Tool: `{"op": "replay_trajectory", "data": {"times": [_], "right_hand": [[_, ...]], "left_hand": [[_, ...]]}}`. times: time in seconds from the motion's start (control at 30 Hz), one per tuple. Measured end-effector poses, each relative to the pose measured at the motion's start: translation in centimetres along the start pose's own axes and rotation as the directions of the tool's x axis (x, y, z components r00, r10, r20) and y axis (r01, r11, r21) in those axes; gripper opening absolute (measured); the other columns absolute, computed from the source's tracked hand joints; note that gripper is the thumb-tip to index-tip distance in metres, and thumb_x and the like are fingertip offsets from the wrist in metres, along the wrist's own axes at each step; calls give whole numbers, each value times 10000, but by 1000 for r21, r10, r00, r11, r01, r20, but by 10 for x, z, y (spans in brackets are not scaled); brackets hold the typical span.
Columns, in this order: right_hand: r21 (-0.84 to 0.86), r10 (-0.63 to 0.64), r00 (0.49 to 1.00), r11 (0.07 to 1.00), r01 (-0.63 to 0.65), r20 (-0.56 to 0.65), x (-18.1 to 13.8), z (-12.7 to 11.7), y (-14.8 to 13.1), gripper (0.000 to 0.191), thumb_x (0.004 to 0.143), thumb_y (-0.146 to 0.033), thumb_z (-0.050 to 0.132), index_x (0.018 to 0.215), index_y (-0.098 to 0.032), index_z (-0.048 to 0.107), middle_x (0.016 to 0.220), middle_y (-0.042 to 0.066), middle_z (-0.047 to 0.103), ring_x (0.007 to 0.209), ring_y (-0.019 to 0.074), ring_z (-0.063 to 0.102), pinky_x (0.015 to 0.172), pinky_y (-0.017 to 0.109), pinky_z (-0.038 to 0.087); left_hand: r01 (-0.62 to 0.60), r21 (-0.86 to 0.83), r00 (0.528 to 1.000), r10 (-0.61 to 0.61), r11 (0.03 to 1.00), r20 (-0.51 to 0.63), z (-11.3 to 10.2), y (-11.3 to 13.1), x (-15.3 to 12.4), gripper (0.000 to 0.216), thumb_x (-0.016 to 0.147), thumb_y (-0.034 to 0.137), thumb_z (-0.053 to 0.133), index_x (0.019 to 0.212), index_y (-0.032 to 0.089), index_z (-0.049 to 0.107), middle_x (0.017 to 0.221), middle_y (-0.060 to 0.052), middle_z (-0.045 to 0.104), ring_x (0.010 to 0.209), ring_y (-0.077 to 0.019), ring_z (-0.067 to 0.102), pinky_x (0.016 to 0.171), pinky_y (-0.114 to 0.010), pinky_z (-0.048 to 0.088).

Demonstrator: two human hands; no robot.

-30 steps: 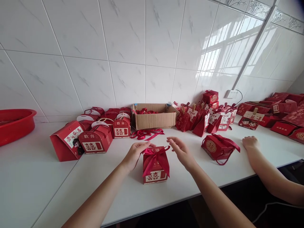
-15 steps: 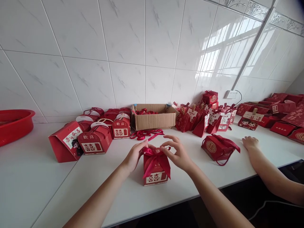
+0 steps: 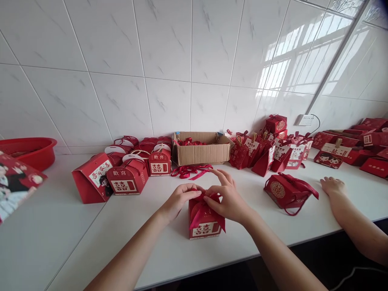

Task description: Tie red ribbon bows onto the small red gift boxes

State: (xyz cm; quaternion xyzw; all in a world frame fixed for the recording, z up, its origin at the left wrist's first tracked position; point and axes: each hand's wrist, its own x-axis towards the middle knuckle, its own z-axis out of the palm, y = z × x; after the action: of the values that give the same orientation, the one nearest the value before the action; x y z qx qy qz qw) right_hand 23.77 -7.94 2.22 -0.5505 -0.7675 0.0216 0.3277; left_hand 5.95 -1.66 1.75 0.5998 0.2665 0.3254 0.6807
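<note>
A small red gift box (image 3: 205,230) with a white label stands upright on the table in front of me. Across its top lies a dark red ribbon bow (image 3: 198,214), its two tails hanging down the front. My left hand (image 3: 178,201) pinches the bow's left side, thumb and forefinger at the box top. From the right, my right hand (image 3: 228,199) grips the bow with thumb and forefinger, its other fingers raised. Fingers partly hide the bow's knot. Behind the box, loose red ribbon (image 3: 189,171) lies on the table.
An open cardboard box (image 3: 202,155) holds red ribbons by the wall. Red gift boxes (image 3: 129,180) stand left, with more gift bags (image 3: 263,155) right. A ribboned box (image 3: 287,192) sits near another person's hand (image 3: 335,188). A red basin (image 3: 39,155) and printed package (image 3: 18,186) are far left.
My fingers have closed in on the bow from both sides. The view has turned slightly left, and a printed red package has appeared at the left edge.
</note>
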Motion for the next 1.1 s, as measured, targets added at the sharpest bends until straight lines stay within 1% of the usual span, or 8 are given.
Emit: {"op": "replay_trajectory", "data": {"times": [0.17, 0.27, 0.5, 0.57, 0.67, 0.73, 0.9, 1.1], "right_hand": [[20, -34, 999, 999, 34, -21, 0, 3, 1, 123, 801, -285, 593, 765, -233, 698, 1446, 71, 350, 1341, 317, 226, 1009, 551, 286], [14, -53, 998, 998, 53, -36, 0, 6, 2, 111, 793, -276, 597, 749, -221, 683, 1442, 68, 358, 1344, 318, 221, 1012, 544, 291], [-9, -75, 997, 997, 75, -17, -2, 9, 1, 99, 781, -256, 589, 729, -207, 657, 1456, 56, 343, 1336, 325, 232, 1004, 538, 299], [-23, -75, 997, 997, 75, -1, -2, 8, -2, 99, 779, -247, 583, 727, -205, 656, 1452, 54, 352, 1335, 324, 234, 1005, 533, 295], [-63, -89, 996, 994, 90, 13, -1, 7, -6, 117, 787, -239, 560, 744, -207, 663, 1434, 53, 381, 1324, 321, 253, 1001, 531, 288], [-94, -111, 994, 989, 113, 18, 0, 6, -9, 128, 789, -232, 548, 735, -205, 661, 1423, 48, 397, 1318, 318, 260, 997, 526, 285], [-153, -148, 988, 976, 152, 37, 2, 3, -13, 124, 783, -222, 550, 716, -201, 652, 1395, 32, 431, 1285, 309, 299, 987, 511, 279], [-164, -167, 986, 972, 169, 27, 2, 4, -12, 118, 794, -234, 542, 755, -209, 651, 1325, 52, 492, 1252, 295, 337, 969, 500, 278]], "left_hand": [[-36, 26, 999, 36, 999, 25, -2, 2, 0, 255, 789, 315, 618, 605, 143, 576, 905, -66, 678, 843, -187, 585, 778, -297, 414], [-49, 38, 999, 49, 998, 20, -1, 2, 1, 261, 787, 319, 614, 599, 151, 545, 874, -51, 669, 825, -179, 573, 770, -293, 407], [-48, 139, 997, 57, 989, -59, -1, -2, 3, 274, 741, 243, 604, 538, 158, 442, 937, -33, 617, 842, -170, 536, 808, -296, 382], [-39, 158, 996, 51, 987, -69, -2, -3, 4, 275, 738, 255, 601, 536, 161, 441, 947, -32, 608, 876, -178, 530, 824, -296, 377], [-44, 202, 994, 63, 978, -93, -4, -2, 5, 298, 725, 269, 607, 516, 168, 420, 974, -40, 598, 1010, -212, 505, 892, -297, 353], [-46, 224, 991, 72, 973, -110, -4, -1, 5, 303, 717, 270, 606, 505, 170, 413, 998, -47, 587, 1062, -228, 484, 919, -301, 344], [-31, 230, 988, 65, 973, -142, -3, 3, 5, 257, 698, 275, 608, 506, 170, 473, 1045, -55, 573, 1065, -236, 474, 886, -302, 371], [-23, 238, 987, 59, 971, -147, -4, 1, 4, 268, 709, 268, 593, 513, 174, 437, 1063, -58, 560, 1089, -234, 462, 896, -296, 370]]}}
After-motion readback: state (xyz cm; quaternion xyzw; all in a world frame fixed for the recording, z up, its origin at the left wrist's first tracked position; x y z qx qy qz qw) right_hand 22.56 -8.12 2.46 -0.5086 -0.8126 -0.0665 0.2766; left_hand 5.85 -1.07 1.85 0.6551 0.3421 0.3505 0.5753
